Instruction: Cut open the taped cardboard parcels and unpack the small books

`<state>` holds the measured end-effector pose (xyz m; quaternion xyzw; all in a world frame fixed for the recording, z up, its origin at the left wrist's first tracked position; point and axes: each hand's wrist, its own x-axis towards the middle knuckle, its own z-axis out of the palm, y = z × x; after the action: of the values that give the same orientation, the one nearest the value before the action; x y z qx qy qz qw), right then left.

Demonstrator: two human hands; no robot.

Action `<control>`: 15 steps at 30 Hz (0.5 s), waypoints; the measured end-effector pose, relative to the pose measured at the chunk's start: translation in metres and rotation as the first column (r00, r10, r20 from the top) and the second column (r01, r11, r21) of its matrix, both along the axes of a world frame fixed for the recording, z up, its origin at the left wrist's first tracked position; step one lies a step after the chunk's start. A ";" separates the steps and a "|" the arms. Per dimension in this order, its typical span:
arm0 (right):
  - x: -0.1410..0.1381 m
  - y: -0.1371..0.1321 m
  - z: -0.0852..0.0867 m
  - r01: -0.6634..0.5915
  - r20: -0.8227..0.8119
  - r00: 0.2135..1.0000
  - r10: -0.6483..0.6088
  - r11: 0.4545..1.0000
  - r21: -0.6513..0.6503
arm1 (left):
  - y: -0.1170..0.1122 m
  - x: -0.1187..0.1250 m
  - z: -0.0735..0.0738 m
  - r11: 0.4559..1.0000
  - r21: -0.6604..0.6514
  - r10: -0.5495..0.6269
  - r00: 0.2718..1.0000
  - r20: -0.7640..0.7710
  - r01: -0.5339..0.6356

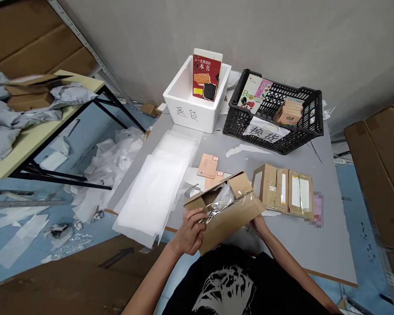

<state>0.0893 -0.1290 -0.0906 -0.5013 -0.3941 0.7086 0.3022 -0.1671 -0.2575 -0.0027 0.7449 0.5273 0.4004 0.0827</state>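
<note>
Left hand (188, 232) and right hand (258, 225) apart, both gripping an open cardboard box (231, 229) above the near edge of the grey table (328, 249), lower centre of frame. Flaps stand up; clear plastic film (218, 205) sits inside, within reach of the left hand.

cardboard carton (228, 225): tan — paperback (206, 76): red, black patch — plastic crate (302, 140): black lattice
</note>
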 end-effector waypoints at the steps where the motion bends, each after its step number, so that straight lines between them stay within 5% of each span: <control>1: 0.002 -0.002 -0.003 -0.015 0.030 0.999 0.015 1.000 0.009 | 0.000 0.000 -0.004 1.000 -0.026 -0.006 1.000 -0.004 0.006; 9: 0.027 -0.016 -0.033 -0.168 0.217 0.964 0.153 0.984 0.053 | -0.001 -0.002 -0.059 0.973 -0.218 -0.078 0.997 -0.003 0.075; 15: 0.041 -0.011 -0.015 -0.354 0.318 0.896 0.309 0.931 0.093 | -0.002 -0.010 -0.062 0.955 -0.260 -0.147 0.989 0.004 0.143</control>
<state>0.1301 -0.1404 -0.1055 -0.5036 -0.5666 0.6346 0.1505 -0.1776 -0.2596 -0.0642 0.7673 0.5199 0.3150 0.2045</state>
